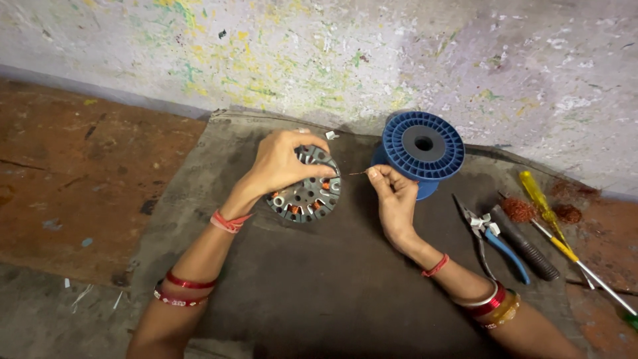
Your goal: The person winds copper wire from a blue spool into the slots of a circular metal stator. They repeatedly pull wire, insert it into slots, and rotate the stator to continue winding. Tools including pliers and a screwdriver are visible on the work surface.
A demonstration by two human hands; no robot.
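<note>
Gripping the round grey slotted metal stator core (307, 189) from above, the left hand (282, 163) curls its fingers closed over the core's upper rim, tilting it on the dark grey cloth mat (319, 286). Copper-coloured windings show in several slots near the core's lower edge. At the core's three o'clock, the right hand (393, 198) pinches a thin strand of wire (357, 173) between thumb and forefinger, the other fingers loosely folded; the strand's tip points toward the core. A blue plastic spool (423, 147) stands just beyond the right hand, at its one o'clock. Further toward three o'clock lie blue-handled pliers (495, 239), a black-handled tool (525, 244), a yellow-handled screwdriver (546, 214) and clumps of copper wire scrap (518, 209).
</note>
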